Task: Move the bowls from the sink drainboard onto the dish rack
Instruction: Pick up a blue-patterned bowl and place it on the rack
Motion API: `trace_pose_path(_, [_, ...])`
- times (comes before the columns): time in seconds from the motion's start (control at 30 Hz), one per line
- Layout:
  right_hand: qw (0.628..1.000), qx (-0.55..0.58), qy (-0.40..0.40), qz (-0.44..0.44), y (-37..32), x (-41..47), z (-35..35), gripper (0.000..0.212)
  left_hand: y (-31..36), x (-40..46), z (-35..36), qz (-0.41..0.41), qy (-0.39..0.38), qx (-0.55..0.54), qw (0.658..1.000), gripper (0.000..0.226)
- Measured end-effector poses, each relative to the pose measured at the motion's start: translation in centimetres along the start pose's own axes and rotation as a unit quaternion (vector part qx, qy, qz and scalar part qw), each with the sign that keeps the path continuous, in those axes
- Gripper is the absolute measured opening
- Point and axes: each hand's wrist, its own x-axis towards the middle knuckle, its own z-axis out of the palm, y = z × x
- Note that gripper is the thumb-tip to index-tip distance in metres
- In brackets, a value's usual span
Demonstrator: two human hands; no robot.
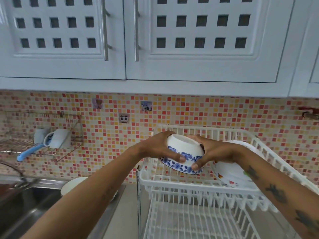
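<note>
A white bowl with a blue flower band [185,149] is held upside down and tilted over the top tier of the white plastic dish rack [172,184]. My left hand [160,147] grips its left side and my right hand [213,151] grips its right side. A second white bowl with coloured prints [231,173] leans in the rack's top tier at the right, partly behind my right forearm. Another pale bowl [73,184] stands on the steel drainboard [110,214], partly hidden by my left forearm.
The rack's lower tier [189,221] shows beneath the top one. A steel sink [22,204] with a tap lies at the left. A wire wall shelf [22,145] holds a mug and a blue-handled tool. White cupboards hang overhead.
</note>
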Motion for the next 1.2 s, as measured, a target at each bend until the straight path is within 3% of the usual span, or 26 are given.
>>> trace_pose_path(0.2, [0.997, -0.074, 0.008, 0.007, 0.3, 0.2, 1.0, 0.11, 0.1, -0.1, 0.9, -0.002, -0.028, 0.073, 0.997, 0.057])
trace_pose_path(0.4, [0.994, -0.102, 0.017, 0.025, 0.8, 0.4, 1.5, 0.116, -0.8, 0.7, 1.1, 0.013, -0.043, 0.123, 0.991, 0.064])
trace_pose_path(0.57, [0.991, -0.131, 0.012, 0.034, 1.1, 0.6, 1.8, 0.116, -0.9, 1.0, 1.7, -0.052, -0.059, 0.227, 0.971, 0.102])
trace_pose_path(0.77, [0.979, -0.176, -0.012, 0.098, 0.8, 0.7, 1.3, 0.124, -0.5, 1.0, 1.8, -0.089, -0.083, 0.247, 0.961, 0.112])
trace_pose_path(0.97, [0.895, -0.382, -0.045, 0.226, -2.8, 1.0, 1.8, 0.138, -0.2, -0.7, 1.7, -0.063, -0.096, 0.319, 0.941, 0.131])
trace_pose_path(1.07, [0.895, -0.397, 0.002, 0.204, -5.5, 0.6, 2.3, 0.128, -0.2, -1.9, -0.6, -0.019, -0.045, 0.314, 0.948, 0.116])
trace_pose_path(1.2, [0.929, -0.352, 0.081, 0.088, -10.9, 1.0, 3.7, 0.111, -2.4, -4.2, -5.4, 0.035, 0.078, 0.275, 0.958, 0.074])
